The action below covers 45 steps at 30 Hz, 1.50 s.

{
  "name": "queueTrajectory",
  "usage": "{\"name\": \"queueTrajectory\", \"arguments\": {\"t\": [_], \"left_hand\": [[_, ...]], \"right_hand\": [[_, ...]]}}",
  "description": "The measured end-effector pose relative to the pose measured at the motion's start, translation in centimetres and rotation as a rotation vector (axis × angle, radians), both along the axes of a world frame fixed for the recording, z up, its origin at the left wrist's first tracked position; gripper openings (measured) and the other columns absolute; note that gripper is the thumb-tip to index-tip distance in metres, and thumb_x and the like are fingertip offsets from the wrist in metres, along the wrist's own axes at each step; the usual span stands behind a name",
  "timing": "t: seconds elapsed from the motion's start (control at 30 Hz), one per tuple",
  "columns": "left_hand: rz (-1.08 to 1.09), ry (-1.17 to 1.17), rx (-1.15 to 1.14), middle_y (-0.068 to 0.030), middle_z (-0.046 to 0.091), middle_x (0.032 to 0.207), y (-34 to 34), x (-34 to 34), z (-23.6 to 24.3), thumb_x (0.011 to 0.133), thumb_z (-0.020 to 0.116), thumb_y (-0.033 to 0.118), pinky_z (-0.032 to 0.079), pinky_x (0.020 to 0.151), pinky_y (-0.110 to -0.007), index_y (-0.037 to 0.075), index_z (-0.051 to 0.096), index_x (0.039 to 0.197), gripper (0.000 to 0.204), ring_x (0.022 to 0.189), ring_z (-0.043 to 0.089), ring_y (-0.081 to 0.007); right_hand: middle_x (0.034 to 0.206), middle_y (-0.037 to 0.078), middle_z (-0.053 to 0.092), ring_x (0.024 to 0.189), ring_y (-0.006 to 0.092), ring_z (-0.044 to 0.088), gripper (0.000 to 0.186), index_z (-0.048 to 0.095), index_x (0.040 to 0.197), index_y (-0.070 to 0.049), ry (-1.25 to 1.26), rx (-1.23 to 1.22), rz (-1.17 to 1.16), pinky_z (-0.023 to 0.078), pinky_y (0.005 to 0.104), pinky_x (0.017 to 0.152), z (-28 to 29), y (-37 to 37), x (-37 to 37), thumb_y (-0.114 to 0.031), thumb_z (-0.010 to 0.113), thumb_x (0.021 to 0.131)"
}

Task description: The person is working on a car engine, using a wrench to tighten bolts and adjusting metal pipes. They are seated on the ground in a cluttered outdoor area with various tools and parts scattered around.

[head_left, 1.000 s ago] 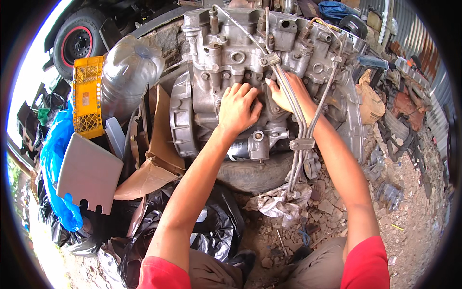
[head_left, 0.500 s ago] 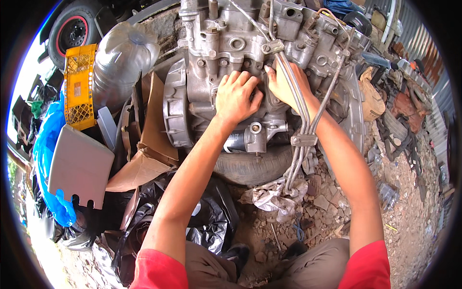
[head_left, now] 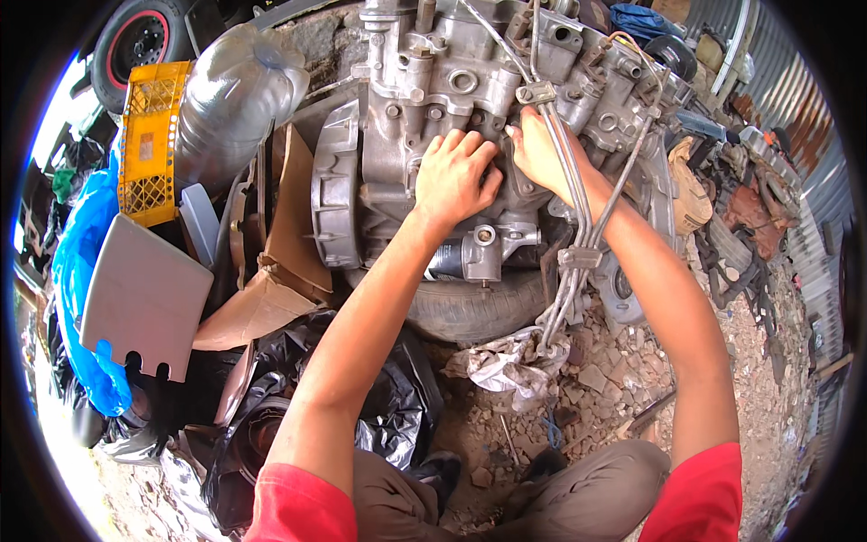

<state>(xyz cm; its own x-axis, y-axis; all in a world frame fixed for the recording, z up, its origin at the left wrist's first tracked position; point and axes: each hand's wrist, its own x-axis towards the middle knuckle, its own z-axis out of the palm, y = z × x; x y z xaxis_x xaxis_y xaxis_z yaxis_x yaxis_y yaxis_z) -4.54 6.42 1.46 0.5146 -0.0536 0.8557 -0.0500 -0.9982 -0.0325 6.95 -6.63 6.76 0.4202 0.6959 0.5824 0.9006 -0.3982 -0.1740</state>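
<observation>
A grey metal engine block [head_left: 463, 83] fills the upper middle, with a ribbed round housing [head_left: 336, 185] at its left. My left hand [head_left: 458, 178] is against its near side, back of the hand up, fingers bent and closed; whatever they grip is hidden beneath them. My right hand [head_left: 551, 161] reaches behind a bundle of thin metal pipes [head_left: 574, 203] to the same side, its thumb toward my left hand. Its fingers are curled in against the engine, and what they hold is out of sight. Below my left hand sits a dark cylindrical part [head_left: 444, 262] beside a metal fitting [head_left: 484, 253].
Under the engine lies a tyre [head_left: 470, 312]. Crumpled whitish plastic [head_left: 515, 366] rests on rubble below the pipes. At left are torn cardboard [head_left: 257, 312], a large clear bottle [head_left: 239, 99], a yellow plastic frame [head_left: 149, 144], a pale panel [head_left: 144, 298] and black plastic bags [head_left: 402, 415].
The view has shifted slightly, so the engine appears a little farther right. Both hands stay at the engine's near side in nearly the same pose.
</observation>
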Motion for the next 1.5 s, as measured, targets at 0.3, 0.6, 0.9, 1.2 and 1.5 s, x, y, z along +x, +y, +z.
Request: {"name": "queueTrajectory", "arguments": {"t": [0.3,0.6,0.9,1.2,1.5], "left_hand": [[-0.008,0.015,0.013,-0.0062,0.056,0.087,0.1,-0.5,0.0,0.074,0.066,0.025,0.043,0.079,-0.038,0.009,0.064,0.091,0.023,0.09,0.055,-0.0252],[-0.024,0.044,-0.016,-0.0073,0.057,0.088,0.0,-0.4,0.2,0.074,0.065,0.025,0.043,0.08,-0.039,0.008,0.065,0.092,0.025,0.091,0.055,-0.0259],[-0.064,0.033,-0.065,-0.0079,0.056,0.088,0.0,-0.5,0.3,0.072,0.067,0.023,0.043,0.079,-0.041,0.008,0.064,0.092,0.025,0.089,0.054,-0.0279],[-0.063,0.022,-0.065,-0.0075,0.057,0.086,-0.1,-0.6,0.2,0.072,0.065,0.023,0.043,0.078,-0.039,0.007,0.065,0.09,0.024,0.088,0.055,-0.0263],[-0.054,0.004,-0.039,-0.0061,0.057,0.087,0.2,-0.4,-0.1,0.074,0.065,0.025,0.043,0.079,-0.039,0.009,0.066,0.092,0.024,0.09,0.054,-0.025]], "right_hand": [[0.078,0.016,0.064,0.075,0.0348,0.065,0.03,0.061,0.097,-0.001,0.17,0.102,0.308,0.051,0.0416,0.065,-0.6,-5.1,-3.3,-0.026,0.072,0.086],[0.067,0.008,0.06,0.062,0.0173,0.057,0.028,0.067,0.085,-0.002,0.284,0.156,0.233,0.048,0.0311,0.061,-2.6,-5.5,-3.4,-0.026,0.08,0.079],[0.068,0.006,0.06,0.06,0.0155,0.052,0.023,0.066,0.088,-0.003,0.259,0.118,0.386,0.043,0.0314,0.058,-2.2,-6.1,-2.1,-0.023,0.075,0.084],[0.069,0.01,0.058,0.059,0.0185,0.049,0.021,0.065,0.09,-0.002,0.148,0.311,0.287,0.042,0.0329,0.056,-4.6,-5.1,-3.1,-0.021,0.073,0.086],[0.074,0.009,0.055,0.068,0.0188,0.054,0.036,0.061,0.088,0.003,0.29,0.233,0.026,0.045,0.0342,0.066,-0.6,-7.5,-1.5,-0.032,0.063,0.094]]}}
